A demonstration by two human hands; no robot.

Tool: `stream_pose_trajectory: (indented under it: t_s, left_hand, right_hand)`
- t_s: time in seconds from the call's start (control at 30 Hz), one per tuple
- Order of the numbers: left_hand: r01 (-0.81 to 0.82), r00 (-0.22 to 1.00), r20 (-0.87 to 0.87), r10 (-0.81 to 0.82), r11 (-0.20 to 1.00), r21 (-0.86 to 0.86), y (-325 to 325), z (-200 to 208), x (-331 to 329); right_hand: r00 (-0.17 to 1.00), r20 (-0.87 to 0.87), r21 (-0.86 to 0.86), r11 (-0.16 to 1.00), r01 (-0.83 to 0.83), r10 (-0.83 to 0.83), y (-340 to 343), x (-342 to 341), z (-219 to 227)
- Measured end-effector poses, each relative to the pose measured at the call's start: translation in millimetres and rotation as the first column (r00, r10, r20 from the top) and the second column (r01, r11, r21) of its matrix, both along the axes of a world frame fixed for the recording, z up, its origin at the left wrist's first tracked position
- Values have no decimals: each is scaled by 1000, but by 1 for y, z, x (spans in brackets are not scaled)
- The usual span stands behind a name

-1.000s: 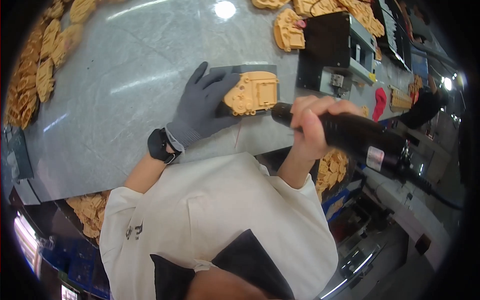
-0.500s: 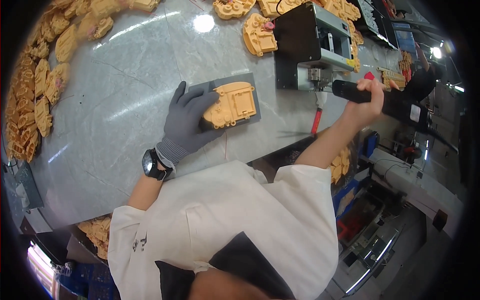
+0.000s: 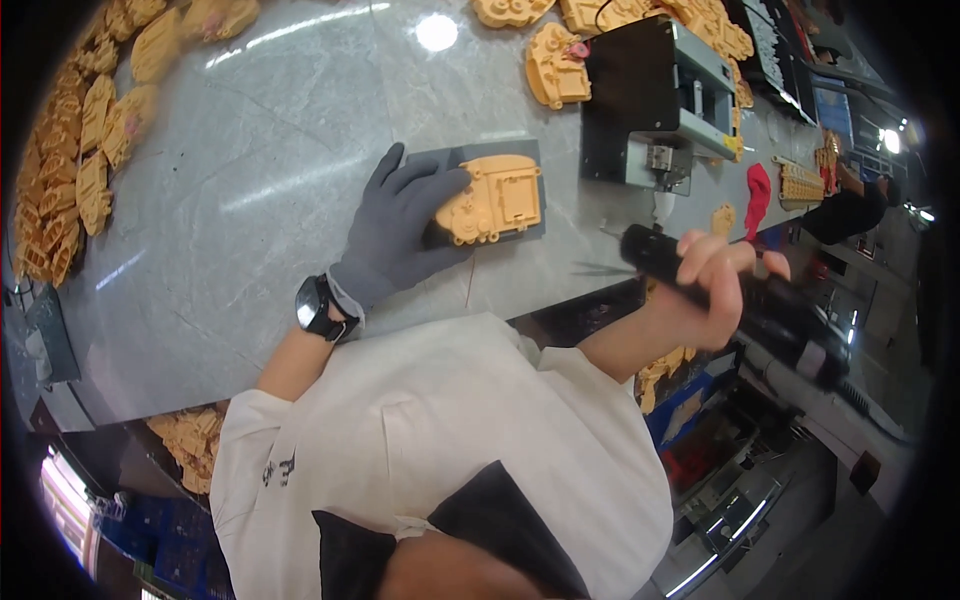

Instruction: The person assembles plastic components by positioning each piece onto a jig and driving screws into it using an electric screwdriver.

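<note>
My left hand (image 3: 405, 225), in a grey knitted glove, rests on the left side of a yellow-orange plastic housing (image 3: 503, 200), its fingers and thumb gripping it. The housing lies on a dark grey rectangular fixture (image 3: 530, 152) on the table. Bare and wrapped round a black electric screwdriver (image 3: 652, 252), my right hand (image 3: 715, 285) hangs near the table's front edge. The screwdriver's thin tip points left toward the housing, apart from it. A black boxy machine with a metal front (image 3: 630, 110), probably a screw feeder, stands beyond the screwdriver.
Piles of similar yellow housings (image 3: 45, 200) line the table's far left. More housings (image 3: 558, 70) sit beside the machine. A red object (image 3: 756, 200) lies to the right, near a yellow ribbed part (image 3: 798, 185). Another person's dark sleeve (image 3: 835, 218) shows at the far right.
My right hand has drawn the screwdriver away from the machine's front, down and to the left. My left hand stays on the housing. The whole view has shifted slightly.
</note>
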State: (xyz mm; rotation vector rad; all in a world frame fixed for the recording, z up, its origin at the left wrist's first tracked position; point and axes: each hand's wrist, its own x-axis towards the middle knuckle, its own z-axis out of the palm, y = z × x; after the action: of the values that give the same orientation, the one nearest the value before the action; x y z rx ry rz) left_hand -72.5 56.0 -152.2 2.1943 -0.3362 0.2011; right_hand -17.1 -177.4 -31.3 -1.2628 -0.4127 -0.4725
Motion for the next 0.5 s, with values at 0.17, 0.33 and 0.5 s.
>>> stream_pose_trajectory:
  t_s: [0.17,0.33,0.5]
  left_hand:
    - [-21,999,47,21,1000,-10,2,-8,0]
    - [1,999,40,-1,1000,-3,3,-7,-4]
    - [4,999,43,-5,1000,28,4,-8,-6]
  right_hand:
    - [929,1,21,929,-370,370,66,-20,-11]
    - [905,-41,41,906,-422,423,80,-22,-19]
    - [905,-158,67,919,-390,395,83,-23,-23]
